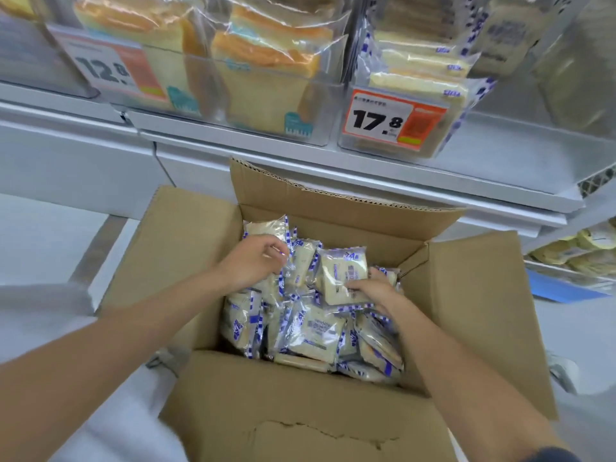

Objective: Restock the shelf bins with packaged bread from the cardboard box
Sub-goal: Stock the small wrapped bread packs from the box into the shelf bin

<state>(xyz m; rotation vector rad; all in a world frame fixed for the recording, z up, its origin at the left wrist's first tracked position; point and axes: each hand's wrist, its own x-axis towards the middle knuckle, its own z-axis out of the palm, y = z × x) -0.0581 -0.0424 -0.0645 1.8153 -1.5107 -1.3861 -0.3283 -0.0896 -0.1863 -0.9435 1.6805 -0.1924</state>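
Shop aisle, pale floor, white metal shelf running across the top of the head view.

- Two clear shelf bins sit side by side on the shelf. Left bin holds bagged sliced loaves and carries a price tag reading 12.8. Right bin holds flat bread packets in blue-and-white wrap, stacked, with a second tag reading 17.8.
- Cardboard box stands on the floor just below the shelf edge, all four flaps folded outward. Inside lies a loose heap of bread packets, same blue-and-white wrap as the right bin's stock.
- Left hand is down in the far-left part of the heap, fingers curled into the wrappers; cannot tell whether it has hold of one.
- Right hand grips one packet at its right edge, thumb across the front, fingers behind. That packet is tilted up on edge, face toward the camera, touching the heap.
- Lower shelf at far right shows yellowish wrapped goods, too blurred to identify.
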